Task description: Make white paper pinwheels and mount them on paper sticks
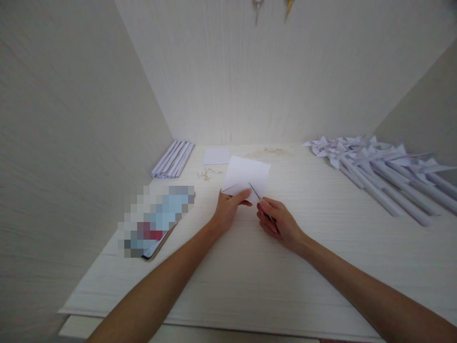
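Walls: left wall, back wall and right wall bound my reach on 3 sides.
Worktop: the pale worktop ends at a near edge under my forearms; its far edge meets the back wall beyond the paper.
Paper pinwheels: the paper pinwheels lie piled along the right side, well apart from me, so my right elbow has the widest room to swing.
Paper rolls: the bundle of paper rolls sits at the far left, by the wall.
Phone: the phone, pixelated, lies just left of my left forearm, so that side is tighter.
Right hand: my right hand has its fingers wrapped round a blade tool; its grip end is mostly hidden.
Left hand: my left hand has its fingers clamped on the paper sheet, thumb on top.
Paper sheet: the paper sheet is in front of me, mid-worktop; likely feather-light, bendy, easily creased or torn, best pinched near the corner close to the blade. A slanting line marks its near left corner.
Spare sheet: the spare sheet lies flat behind, on the left.
Blade tool: the blade tool reaches over the near edge of the paper; scissors or knife, I cannot tell.
Small pieces: small white and yellowish pieces lie left of the paper, probably easy to scatter.
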A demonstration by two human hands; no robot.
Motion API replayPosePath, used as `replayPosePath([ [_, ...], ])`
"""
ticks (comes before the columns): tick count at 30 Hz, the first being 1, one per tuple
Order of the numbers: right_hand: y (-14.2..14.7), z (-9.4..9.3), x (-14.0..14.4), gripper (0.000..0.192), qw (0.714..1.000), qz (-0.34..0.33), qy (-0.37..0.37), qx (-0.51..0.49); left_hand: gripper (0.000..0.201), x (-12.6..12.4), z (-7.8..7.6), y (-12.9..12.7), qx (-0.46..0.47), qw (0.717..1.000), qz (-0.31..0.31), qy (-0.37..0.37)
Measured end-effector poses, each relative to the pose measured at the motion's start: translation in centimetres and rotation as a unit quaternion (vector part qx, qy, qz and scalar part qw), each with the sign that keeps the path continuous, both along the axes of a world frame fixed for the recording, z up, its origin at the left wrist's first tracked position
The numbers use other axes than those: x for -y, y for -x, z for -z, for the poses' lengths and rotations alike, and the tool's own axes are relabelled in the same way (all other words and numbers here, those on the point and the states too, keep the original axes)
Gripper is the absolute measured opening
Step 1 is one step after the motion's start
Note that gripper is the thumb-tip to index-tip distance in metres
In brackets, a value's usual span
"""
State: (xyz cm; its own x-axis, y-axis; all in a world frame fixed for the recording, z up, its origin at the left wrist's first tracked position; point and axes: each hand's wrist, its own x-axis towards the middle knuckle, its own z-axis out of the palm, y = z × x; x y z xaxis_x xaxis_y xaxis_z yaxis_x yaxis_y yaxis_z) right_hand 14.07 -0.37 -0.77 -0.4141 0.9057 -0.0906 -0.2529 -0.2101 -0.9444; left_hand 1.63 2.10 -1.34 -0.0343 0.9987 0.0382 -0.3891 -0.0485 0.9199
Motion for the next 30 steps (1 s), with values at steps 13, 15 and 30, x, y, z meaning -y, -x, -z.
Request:
replayPosePath([
  [13,0.0,0.0,0.1,0.032,1.0,0.0,0.004,0.006,0.015,0.1,-0.3,-0.1,0.005,1.0,-0.007,0.017],
  [15,0.0,-0.1,0.1,0.031,1.0,-0.001,0.002,0.005,0.014,0.2,-0.4,-0.1,0.009,1.0,-0.008,0.016],
  [30,-0.2,-0.1,0.2,0.034,0.999,0.0,-0.006,-0.032,0.025,-0.3,-1.0,0.1,0.071,0.993,-0.091,0.032],
])
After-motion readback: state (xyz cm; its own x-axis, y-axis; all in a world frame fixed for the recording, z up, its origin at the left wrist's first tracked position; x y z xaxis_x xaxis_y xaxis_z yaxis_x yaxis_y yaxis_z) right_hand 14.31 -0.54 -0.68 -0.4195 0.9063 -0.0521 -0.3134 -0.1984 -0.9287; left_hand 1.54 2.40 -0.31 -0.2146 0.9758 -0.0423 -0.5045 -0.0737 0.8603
